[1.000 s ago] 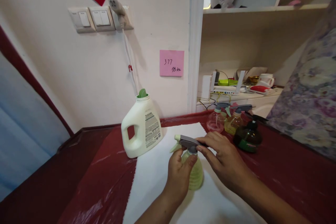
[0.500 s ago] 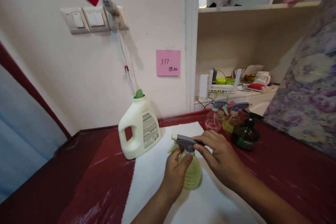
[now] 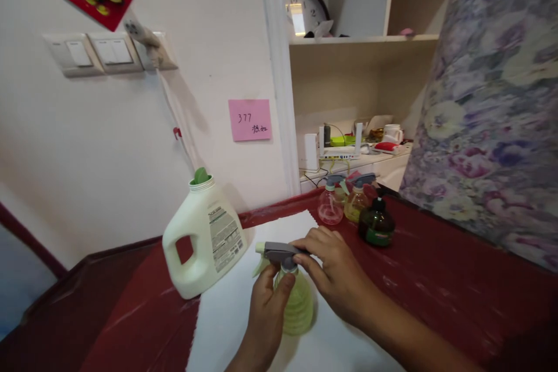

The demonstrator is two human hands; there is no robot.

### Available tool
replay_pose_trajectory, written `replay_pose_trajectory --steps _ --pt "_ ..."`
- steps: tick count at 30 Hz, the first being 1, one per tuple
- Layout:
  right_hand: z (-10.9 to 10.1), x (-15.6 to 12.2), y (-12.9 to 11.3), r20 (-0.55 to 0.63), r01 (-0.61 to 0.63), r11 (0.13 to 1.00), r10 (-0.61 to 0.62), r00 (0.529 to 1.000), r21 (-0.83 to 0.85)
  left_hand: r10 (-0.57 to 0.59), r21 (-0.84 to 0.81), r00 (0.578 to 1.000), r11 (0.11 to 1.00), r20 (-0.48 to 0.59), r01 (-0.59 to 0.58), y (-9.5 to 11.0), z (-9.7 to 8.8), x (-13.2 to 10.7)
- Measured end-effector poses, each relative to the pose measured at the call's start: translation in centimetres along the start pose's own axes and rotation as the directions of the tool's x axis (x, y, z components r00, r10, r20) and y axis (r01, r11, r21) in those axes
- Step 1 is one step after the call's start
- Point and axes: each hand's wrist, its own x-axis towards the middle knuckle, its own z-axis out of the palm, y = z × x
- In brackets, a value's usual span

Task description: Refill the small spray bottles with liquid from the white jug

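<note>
A spray bottle (image 3: 298, 307) with a ribbed, yellow-green see-through body stands upright on a white sheet (image 3: 231, 302). Its grey trigger head and pale green nozzle point left. My left hand (image 3: 267, 315) is closed around the bottle's neck, thumb in front. The fingers and thumb of my right hand (image 3: 333, 267) pinch the rear end of the grey spray head. Left of the bottle stands a large pale jug (image 3: 196, 244) with a side handle, its open neck holding a green insert.
Behind on the right are a pink spray bottle (image 3: 330, 207), a yellow spray bottle (image 3: 356, 204) and a dark pump bottle (image 3: 377, 225). A dark red covering (image 3: 440, 267) lies over the table. A white router (image 3: 340, 151) sits on the shelf behind; a floral curtain (image 3: 488, 128) hangs at right.
The camera view has swung to the right, so everything appears farther left. Both hands keep their hold on the spray bottle, and its head points the same way.
</note>
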Motion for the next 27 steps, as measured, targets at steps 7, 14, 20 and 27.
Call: replay_pose_trajectory --steps 7,14,20,27 --pt "-0.1 -0.1 -0.8 0.012 -0.047 0.999 0.047 0.999 0.013 0.035 0.100 0.998 0.994 0.054 -0.040 -0.8 -1.0 0.0" --pt "0.3 -0.8 -0.5 -0.017 -0.069 0.994 0.071 0.997 0.081 -0.080 0.355 0.945 0.934 0.318 -0.040 0.6 -2.8 1.4" --pt "1.8 -4.1 1.5 -0.063 -0.240 0.904 0.279 0.958 0.353 -0.248 0.520 0.927 0.851 0.281 0.070 2.4 -3.9 1.5" --pt "4.1 -8.6 4.8 0.028 -0.291 0.892 0.300 0.953 0.345 -0.248 0.527 0.930 0.847 0.272 0.071 3.4 -3.9 2.1"
